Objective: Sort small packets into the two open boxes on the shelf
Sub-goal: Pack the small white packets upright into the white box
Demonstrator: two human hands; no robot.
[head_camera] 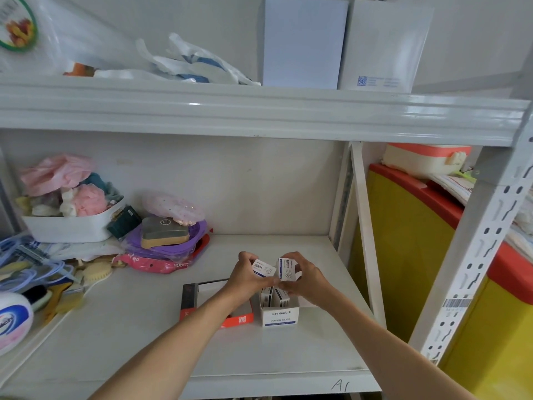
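Nearest on the shelf (121,327) stand two open boxes: a white box (279,314) with packets upright inside and, touching its left side, an orange box (230,320). Just above them, the left hand (248,277) has its fingers closed on one small packet (263,268); the right hand (302,277) grips another packet (287,269). A white basket (72,223) sits far left.

**One head view, looking down into the shelf**

You see through a single wide-angle camera on your head, facing forward and slightly down into the white shelf (288,353). It sits close: both forearms enter from the bottom edge, and the upper shelf board (259,111) crosses the frame above.
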